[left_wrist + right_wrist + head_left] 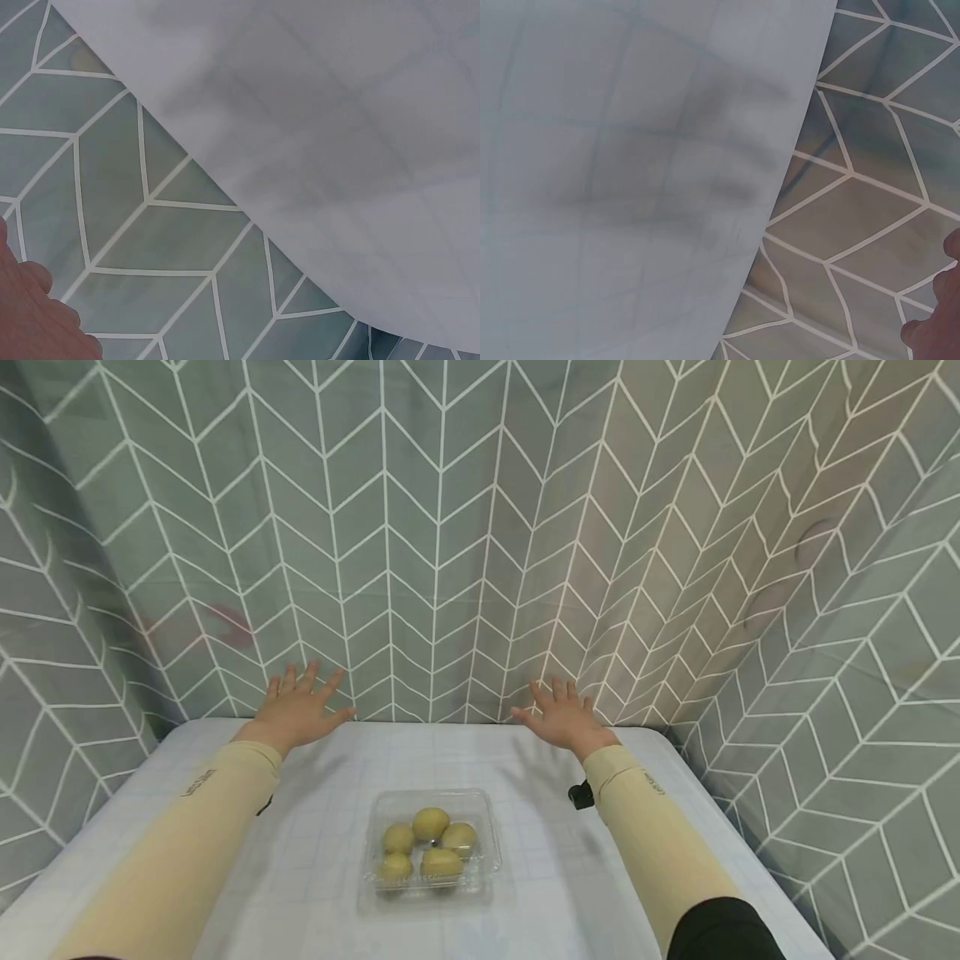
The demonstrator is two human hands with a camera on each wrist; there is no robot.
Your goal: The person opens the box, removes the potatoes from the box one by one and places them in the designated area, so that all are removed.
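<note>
A clear plastic clamshell box [489, 847] sits on the white tablecloth, holding several yellow-green fruits [431, 823] that look like small lemons or potatoes; the exact kind is unclear. My left hand [300, 712] is stretched out over the table's far left, fingers spread and holding nothing. On the other side my right hand [561, 720] reaches toward the far edge, its fingers also spread with nothing in them. Both hands are beyond the box and apart from it. Only part of the left hand [37, 319] enters the left wrist view, and a bit of the right hand [936, 319] the right wrist view.
The table [315, 827] is covered with a pale checked cloth and ends just below the hands. Grey curtains [465, 527] with white chevron lines hang behind it and along both sides. A black strap piece [581, 795] shows under the right sleeve.
</note>
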